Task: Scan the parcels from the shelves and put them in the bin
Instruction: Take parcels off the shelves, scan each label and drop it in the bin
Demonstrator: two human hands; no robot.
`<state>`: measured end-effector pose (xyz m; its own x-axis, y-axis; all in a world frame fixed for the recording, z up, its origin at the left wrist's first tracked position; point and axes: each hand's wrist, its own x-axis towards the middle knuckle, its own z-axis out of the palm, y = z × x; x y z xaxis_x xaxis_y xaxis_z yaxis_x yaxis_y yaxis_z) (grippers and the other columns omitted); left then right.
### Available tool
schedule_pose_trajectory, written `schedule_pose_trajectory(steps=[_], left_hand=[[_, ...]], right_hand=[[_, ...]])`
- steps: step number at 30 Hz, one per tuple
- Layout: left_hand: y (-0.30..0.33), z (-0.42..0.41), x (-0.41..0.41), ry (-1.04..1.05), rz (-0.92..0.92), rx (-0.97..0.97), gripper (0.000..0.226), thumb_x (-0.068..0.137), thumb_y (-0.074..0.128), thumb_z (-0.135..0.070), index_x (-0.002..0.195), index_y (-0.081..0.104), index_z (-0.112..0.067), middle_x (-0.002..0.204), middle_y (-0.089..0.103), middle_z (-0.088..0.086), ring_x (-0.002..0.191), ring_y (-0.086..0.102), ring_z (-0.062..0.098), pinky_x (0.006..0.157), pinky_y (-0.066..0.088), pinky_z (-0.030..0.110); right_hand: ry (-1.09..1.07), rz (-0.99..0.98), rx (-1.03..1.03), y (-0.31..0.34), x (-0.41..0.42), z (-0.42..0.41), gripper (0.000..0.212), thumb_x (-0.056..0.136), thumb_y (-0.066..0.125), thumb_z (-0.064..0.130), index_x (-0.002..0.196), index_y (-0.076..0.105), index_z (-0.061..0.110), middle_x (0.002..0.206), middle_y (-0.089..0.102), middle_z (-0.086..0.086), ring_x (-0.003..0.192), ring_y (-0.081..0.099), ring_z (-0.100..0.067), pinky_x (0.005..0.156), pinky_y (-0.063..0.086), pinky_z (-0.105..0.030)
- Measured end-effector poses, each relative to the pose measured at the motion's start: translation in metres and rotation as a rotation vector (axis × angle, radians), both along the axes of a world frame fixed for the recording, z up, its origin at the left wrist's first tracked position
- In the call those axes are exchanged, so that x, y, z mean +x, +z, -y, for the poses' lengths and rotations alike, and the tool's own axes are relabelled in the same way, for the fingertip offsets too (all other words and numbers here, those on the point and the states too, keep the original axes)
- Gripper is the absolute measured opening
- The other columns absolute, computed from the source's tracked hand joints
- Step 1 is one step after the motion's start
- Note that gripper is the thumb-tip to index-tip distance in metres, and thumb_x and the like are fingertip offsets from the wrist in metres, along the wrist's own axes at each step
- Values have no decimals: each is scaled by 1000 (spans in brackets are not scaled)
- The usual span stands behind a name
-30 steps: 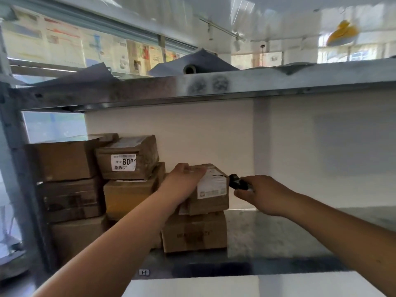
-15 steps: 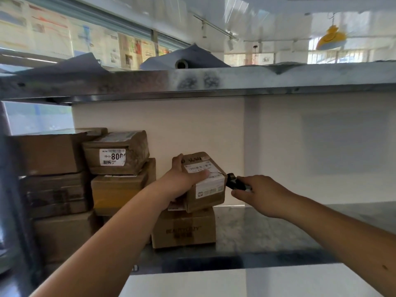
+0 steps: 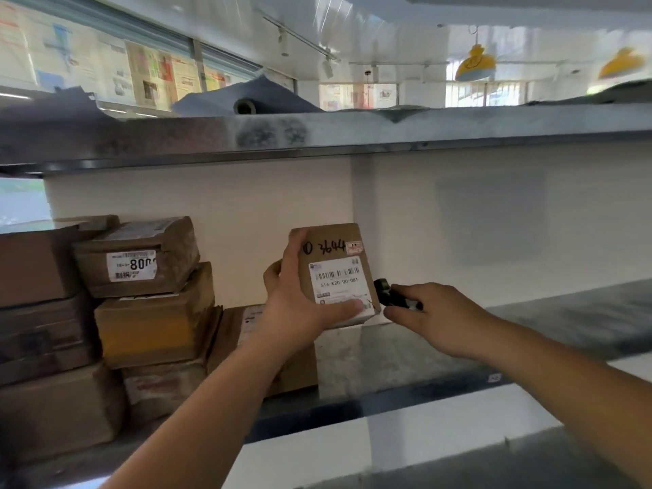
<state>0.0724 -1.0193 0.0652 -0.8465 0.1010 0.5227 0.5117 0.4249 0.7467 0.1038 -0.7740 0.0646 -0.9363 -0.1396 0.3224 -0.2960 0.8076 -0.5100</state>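
Both hands busy: left hand (image 3: 296, 305) grips parcel (image 3: 335, 273); right hand (image 3: 434, 317) clasps scanner (image 3: 390, 297) beside it.

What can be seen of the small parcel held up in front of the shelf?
The small parcel is a brown cardboard box, taped, with "3644" handwritten in black near its top, a small red sticker at the upper right and a white barcode label below. It is lifted clear of the shelf, tilted with its labelled face toward the camera. The left hand grips its left side, thumb across the label's lower edge. The black scanner in the right hand sits close beside its right edge.
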Motion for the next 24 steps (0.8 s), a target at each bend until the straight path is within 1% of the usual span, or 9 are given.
schedule_pose_trajectory(steps=[2, 3, 6, 10, 12, 14, 18, 20, 24], left_hand=[[-4, -12, 4, -45, -23, -2, 130, 62, 101, -33, 154, 13, -59, 154, 22, -2, 110, 43, -4, 102, 32, 12], [-8, -20, 5, -63, -27, -5, 129, 62, 101, -33, 151, 12, -62, 154, 21, -2, 113, 46, 1, 100, 34, 13], [-26, -44, 9, -103, -41, -18, 128, 61, 101, -33, 143, 10, -71, 156, 16, -4, 121, 45, 12, 101, 39, 20], [-52, -73, 9, -158, -51, -42, 129, 59, 102, -37, 142, 9, -71, 160, 9, -3, 125, 42, 15, 111, 41, 31], [-63, -85, 9, -181, -53, -49, 129, 58, 102, -39, 139, 7, -73, 160, 7, -3, 127, 40, 17, 116, 41, 37], [-75, -96, 14, -221, -46, -62, 129, 58, 102, -40, 136, 5, -75, 159, 5, -7, 131, 38, 18, 119, 39, 40], [-92, -112, 29, -272, -70, -62, 128, 56, 102, -45, 134, 6, -80, 161, 5, -11, 132, 33, 8, 113, 36, 25], [-95, -117, 36, -280, -106, -94, 126, 58, 101, -43, 134, 7, -80, 161, 4, -13, 130, 30, 4, 109, 35, 20], [-96, -124, 44, -251, -138, -128, 126, 59, 101, -40, 148, 16, -67, 162, 3, -11, 133, 31, 5, 105, 35, 16]], right_hand=[[-50, -5, -31, -1, 13, -11, 29, 100, 60, 53, 128, 61, 47, 110, 65, 20, 89, 57, 7, 74, 45, -17], [-79, -2, -40, -3, 21, -17, 32, 99, 60, 53, 131, 56, 51, 115, 63, 19, 90, 55, 9, 75, 44, -16], [-165, 22, -10, -15, 52, -33, 50, 100, 57, 57, 148, 47, 49, 128, 62, 17, 93, 57, 4, 74, 45, -16], [-243, 73, 12, -33, 103, -55, 51, 99, 51, 63, 149, 39, 59, 133, 51, 26, 111, 55, -1, 88, 46, -21], [-276, 89, -15, -41, 125, -66, 43, 101, 50, 61, 142, 38, 65, 131, 53, 26, 112, 55, 2, 91, 44, -22], [-312, 121, -18, -49, 144, -76, 38, 101, 50, 59, 136, 36, 68, 123, 57, 25, 98, 56, 9, 82, 44, -16], [-388, 213, 47, -67, 170, -90, 53, 102, 49, 60, 153, 36, 54, 92, 59, 21, 77, 62, -3, 65, 46, -21], [-391, 233, 80, -72, 179, -92, 57, 101, 49, 62, 155, 34, 55, 89, 54, 23, 78, 64, -7, 70, 52, -25], [-370, 253, 99, -75, 188, -99, 60, 101, 50, 61, 157, 31, 53, 88, 48, 23, 76, 61, -6, 63, 42, -20]])
